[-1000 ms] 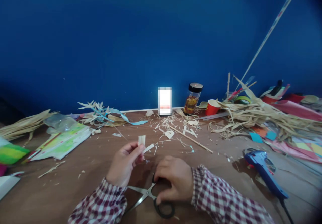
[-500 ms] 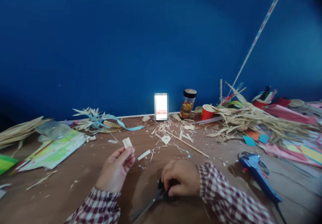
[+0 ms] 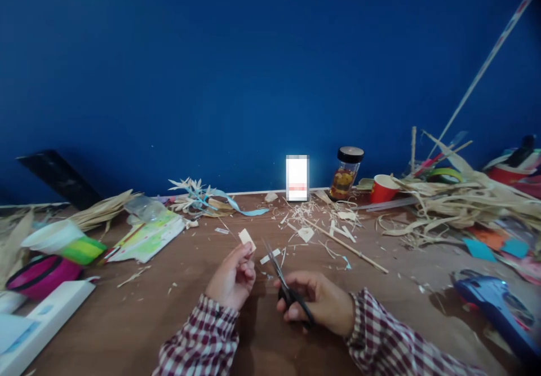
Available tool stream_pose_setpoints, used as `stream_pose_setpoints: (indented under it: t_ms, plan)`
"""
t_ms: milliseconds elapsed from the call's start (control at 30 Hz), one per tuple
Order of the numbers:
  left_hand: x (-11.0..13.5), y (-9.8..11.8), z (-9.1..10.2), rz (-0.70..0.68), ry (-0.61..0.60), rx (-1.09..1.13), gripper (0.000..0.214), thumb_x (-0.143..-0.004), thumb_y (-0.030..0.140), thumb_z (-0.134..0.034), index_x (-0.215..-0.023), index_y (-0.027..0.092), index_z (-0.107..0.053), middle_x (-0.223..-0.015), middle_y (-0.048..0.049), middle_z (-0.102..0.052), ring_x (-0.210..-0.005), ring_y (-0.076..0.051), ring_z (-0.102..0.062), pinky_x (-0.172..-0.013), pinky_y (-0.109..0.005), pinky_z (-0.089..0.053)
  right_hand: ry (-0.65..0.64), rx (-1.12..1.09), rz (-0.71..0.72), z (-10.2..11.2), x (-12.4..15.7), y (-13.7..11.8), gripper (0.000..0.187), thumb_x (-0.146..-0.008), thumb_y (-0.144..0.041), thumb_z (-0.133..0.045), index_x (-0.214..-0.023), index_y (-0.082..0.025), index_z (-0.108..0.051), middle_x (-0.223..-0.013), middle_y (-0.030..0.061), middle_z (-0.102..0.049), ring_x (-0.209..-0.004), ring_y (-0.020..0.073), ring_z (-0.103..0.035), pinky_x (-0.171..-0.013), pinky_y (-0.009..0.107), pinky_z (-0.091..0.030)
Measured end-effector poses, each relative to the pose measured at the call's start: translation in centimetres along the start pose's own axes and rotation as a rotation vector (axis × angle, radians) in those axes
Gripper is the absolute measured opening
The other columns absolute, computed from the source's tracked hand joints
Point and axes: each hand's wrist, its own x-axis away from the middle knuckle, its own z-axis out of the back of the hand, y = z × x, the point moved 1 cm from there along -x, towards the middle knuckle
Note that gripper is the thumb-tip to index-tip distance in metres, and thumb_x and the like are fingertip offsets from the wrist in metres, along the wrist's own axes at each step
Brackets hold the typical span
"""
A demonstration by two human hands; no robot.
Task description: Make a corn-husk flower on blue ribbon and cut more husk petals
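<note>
My right hand, fingers clamped on the scissors, has turned them away from me, bringing the blades near the pale strip pinched by my left hand.

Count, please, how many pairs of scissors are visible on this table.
1. The scissors are in the right hand, black handles between the fingers. Others may be hidden under the pile of dried strips at right.
</note>
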Motion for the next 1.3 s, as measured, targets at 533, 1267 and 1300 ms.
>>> stream_pose_setpoints:
  t_ms: [533,1267,1300]
  plan:
    - [0.0,-0.14,0.1,0.07,-0.055,0.06,0.01,-0.084,0.01,-0.046,-0.078,0.011,-0.055,-0.059,0.0026,-0.055,-0.032,0.003,-0.039,-0.032,-0.008,-0.039,-0.05,0.033,0.029,-0.43,0.45,-0.55,0.053,-0.065,-0.051,-0.065,-0.098,-0.012,-0.05,-0.067,0.0015,-0.057,-0.056,0.0083,-0.055,-0.045,0.016,-0.044]
    - [-0.16,-0.3,0.28,0.083,-0.036,0.052,0.012,-0.084,0.011,-0.045,-0.078,0.008,-0.054,-0.062,0.0006,-0.057,-0.032,0.003,-0.038,-0.031,-0.008,-0.038,-0.047,0.038,0.061,-0.24,0.33,-0.31,0.054,-0.067,-0.052,-0.063,-0.099,-0.011,-0.05,-0.067,0.0024,-0.058,-0.055,0.0086,-0.056,-0.044,0.016,-0.044]
    - [-0.16,-0.3,0.29,0.083,-0.033,0.053,0.012,-0.085,0.011,-0.045,-0.078,0.008,-0.054,-0.062,0.0007,-0.056,-0.032,0.003,-0.037,-0.031,-0.008,-0.038,-0.049,0.035,0.062,-0.22,0.32,-0.28,0.054,-0.067,-0.052,-0.063,-0.099,-0.011,-0.05,-0.067,0.0024,-0.058,-0.055,0.0085,-0.056,-0.044,0.016,-0.044]
